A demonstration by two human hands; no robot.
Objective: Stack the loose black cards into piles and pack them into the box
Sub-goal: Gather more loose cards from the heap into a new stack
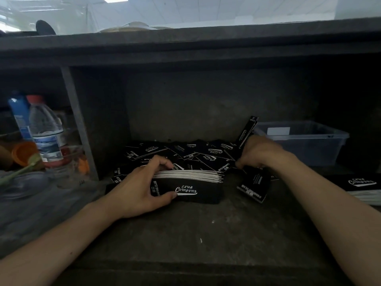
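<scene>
hands: 2 | bottles: 2 | clear bin: 1 | cards: many

The left hand gripped a card stack, thumb in front, fingers curled over its top; the right hand pinched cards rising above its fingers.

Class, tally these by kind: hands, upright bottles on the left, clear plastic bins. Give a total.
hands: 2
bottles: 2
bin: 1
Total: 5
</scene>
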